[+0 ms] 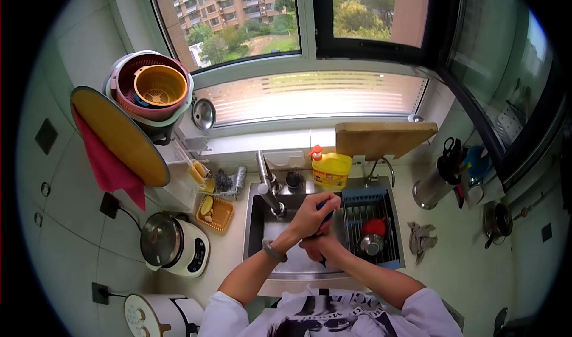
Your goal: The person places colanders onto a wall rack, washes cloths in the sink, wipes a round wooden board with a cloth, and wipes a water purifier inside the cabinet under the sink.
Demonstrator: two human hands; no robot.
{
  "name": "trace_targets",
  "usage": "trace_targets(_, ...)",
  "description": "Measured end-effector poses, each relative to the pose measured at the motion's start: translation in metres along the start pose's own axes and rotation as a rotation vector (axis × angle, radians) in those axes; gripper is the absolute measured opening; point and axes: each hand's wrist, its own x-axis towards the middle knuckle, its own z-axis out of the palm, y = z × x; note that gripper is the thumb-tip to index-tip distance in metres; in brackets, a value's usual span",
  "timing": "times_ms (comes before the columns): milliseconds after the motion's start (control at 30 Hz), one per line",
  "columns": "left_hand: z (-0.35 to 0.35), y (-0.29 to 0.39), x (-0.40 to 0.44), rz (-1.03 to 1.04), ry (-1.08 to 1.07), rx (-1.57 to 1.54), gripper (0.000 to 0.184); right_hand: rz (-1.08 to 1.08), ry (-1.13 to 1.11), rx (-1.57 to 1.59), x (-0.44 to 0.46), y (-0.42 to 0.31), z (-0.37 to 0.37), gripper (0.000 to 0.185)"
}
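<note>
Over the steel sink (257, 218), my left hand (313, 213) is closed around the upper part of a dark blue and pink object (327, 219). My right hand (325, 247) grips the same object lower down, just below the left. Most of it is covered by my fingers, so its kind does not show. Beside my right hand is a blue dish rack (390, 241) in the sink's right side, with a red item (374, 226) and a small metal pot (372, 244) in it. The faucet (268, 185) stands behind, left of my hands.
A yellow detergent jug (331, 170) and a wooden cutting board (384, 139) stand behind the sink. Left are an orange basket (223, 214) and a white electric cooker (195, 250). Right are a grey rag (422, 240) and a metal utensil holder (434, 188).
</note>
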Motion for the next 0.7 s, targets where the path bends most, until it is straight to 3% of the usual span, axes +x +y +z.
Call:
trace_targets(67,0.0,-0.012,0.002,-0.056,0.069,0.125,0.029,-0.185,0.181,-0.107,0.018,0.019,-0.009,0.015)
trace_targets(100,0.002,-0.022,0.004,-0.069,0.062,0.119,0.029,-0.176,0.19,-0.098,0.024,0.026,-0.013,0.015)
trace_targets(200,0.003,-0.068,0.013,0.206,0.294,0.396,0.033,-0.382,0.408,-0.228,0.051,0.059,-0.027,0.017)
trace_targets(233,0.004,-0.079,0.015,0.192,0.284,0.39,0.033,-0.369,0.42,-0.22,0.062,0.072,-0.033,0.017)
trace_targets(300,0.003,-0.099,0.017,0.125,0.431,0.469,0.036,-0.79,0.618,-0.539,0.085,0.1,-0.047,0.017)
trace_targets(367,-0.005,-0.132,0.019,0.071,0.494,0.451,0.034,-0.701,0.648,-0.67,0.099,0.119,-0.06,0.019)
trace_targets(433,-0.022,-0.171,0.018,-0.182,0.608,0.05,0.038,-0.398,0.801,-0.751,0.098,0.121,-0.057,0.024)
trace_targets(467,-0.041,-0.207,0.02,-0.23,0.508,-0.038,0.037,-0.192,0.716,-0.685,0.097,0.117,-0.059,0.024)
trace_targets(500,-0.035,-0.199,0.015,-0.225,0.509,-0.041,0.037,-0.196,0.716,-0.69,0.092,0.115,-0.058,0.024)
trace_targets(567,-0.025,-0.186,0.004,-0.341,0.588,-0.127,0.048,-0.476,0.775,-0.45,0.082,0.113,-0.057,0.037)
trace_targets(600,-0.028,-0.189,0.0,-0.288,0.446,-0.049,0.063,-0.433,0.663,-0.542,0.083,0.116,-0.068,0.06)
trace_targets(633,-0.027,-0.194,-0.011,-0.201,0.403,0.017,0.062,-0.434,0.663,-0.544,0.085,0.121,-0.079,0.06)
trace_targets(700,-0.033,-0.203,-0.015,-0.069,0.437,-0.065,0.069,-0.623,0.437,-0.637,0.085,0.121,-0.094,0.068)
